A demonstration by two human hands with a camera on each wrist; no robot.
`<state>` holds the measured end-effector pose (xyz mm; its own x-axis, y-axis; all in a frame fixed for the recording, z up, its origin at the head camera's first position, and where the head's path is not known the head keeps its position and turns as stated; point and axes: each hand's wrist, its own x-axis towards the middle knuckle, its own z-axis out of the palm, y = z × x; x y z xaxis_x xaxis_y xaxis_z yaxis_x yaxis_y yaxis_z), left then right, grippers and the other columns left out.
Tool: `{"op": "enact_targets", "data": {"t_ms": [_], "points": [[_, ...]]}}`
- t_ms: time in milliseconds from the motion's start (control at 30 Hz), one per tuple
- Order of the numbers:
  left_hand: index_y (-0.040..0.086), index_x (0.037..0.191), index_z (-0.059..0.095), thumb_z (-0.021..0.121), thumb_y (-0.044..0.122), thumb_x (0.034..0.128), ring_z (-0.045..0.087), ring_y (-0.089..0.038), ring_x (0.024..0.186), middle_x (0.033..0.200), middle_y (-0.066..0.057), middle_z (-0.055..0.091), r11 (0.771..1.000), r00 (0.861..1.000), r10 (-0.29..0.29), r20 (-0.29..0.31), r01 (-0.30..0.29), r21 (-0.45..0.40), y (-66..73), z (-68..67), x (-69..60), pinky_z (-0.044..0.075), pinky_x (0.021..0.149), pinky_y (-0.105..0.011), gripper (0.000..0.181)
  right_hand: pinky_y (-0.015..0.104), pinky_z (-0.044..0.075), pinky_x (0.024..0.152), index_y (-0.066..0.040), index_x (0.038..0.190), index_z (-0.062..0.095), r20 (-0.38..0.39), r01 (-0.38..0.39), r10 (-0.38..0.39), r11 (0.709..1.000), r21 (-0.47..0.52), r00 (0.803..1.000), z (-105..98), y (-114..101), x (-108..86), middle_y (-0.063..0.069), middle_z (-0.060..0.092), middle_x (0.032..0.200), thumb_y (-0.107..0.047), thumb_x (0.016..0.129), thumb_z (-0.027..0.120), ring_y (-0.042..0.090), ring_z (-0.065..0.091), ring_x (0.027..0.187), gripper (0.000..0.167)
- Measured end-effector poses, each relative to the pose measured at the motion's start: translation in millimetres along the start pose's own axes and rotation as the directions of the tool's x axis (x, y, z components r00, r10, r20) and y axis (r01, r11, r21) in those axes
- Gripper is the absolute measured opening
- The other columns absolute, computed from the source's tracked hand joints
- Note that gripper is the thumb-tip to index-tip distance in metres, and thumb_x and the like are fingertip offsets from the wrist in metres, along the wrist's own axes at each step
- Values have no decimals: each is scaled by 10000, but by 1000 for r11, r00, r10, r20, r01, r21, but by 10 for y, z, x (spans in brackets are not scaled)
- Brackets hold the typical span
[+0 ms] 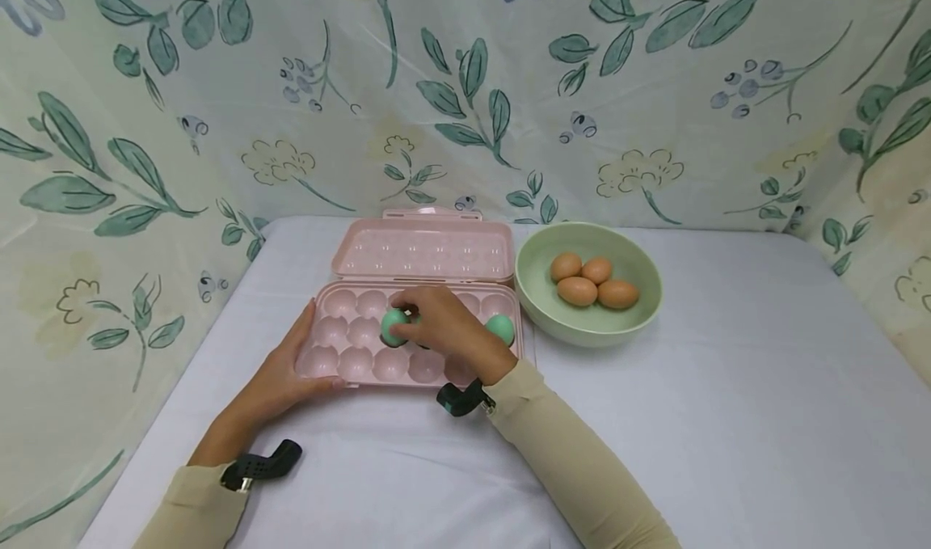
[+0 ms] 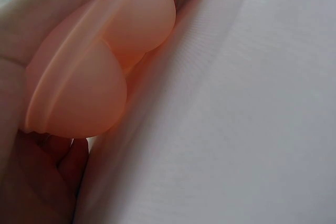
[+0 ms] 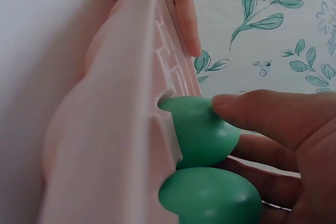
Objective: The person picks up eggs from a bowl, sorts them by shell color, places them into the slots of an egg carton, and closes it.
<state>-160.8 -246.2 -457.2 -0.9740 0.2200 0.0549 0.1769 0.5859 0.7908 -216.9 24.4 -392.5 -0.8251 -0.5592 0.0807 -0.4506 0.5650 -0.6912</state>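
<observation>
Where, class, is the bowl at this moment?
In the head view, the bowl stands right of centre on the cloth, just to the right of the carton, with four brown eggs inside.

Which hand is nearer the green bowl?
Right. The right hand is over the pink egg carton, left of the green bowl, pinching a green egg; the left hand is farther off, gripping the carton's left end.

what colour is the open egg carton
The egg carton is pale pink, shown best in the head view.
</observation>
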Motion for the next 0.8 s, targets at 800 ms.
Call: {"op": "enact_targets", "data": {"t_ms": [800], "points": [[350,1551,12,888,357,643,162,-251,1455,1608,75,110,1000,1000,-1,-7,1,-4,46,-13,-16,210,1102,-617,1261,406,481,957,-112,1193,673,-83,65,-56,991,113,995,-411,13,-103,65,667,1168,-279,886,698,200,597,1073,350]]}}
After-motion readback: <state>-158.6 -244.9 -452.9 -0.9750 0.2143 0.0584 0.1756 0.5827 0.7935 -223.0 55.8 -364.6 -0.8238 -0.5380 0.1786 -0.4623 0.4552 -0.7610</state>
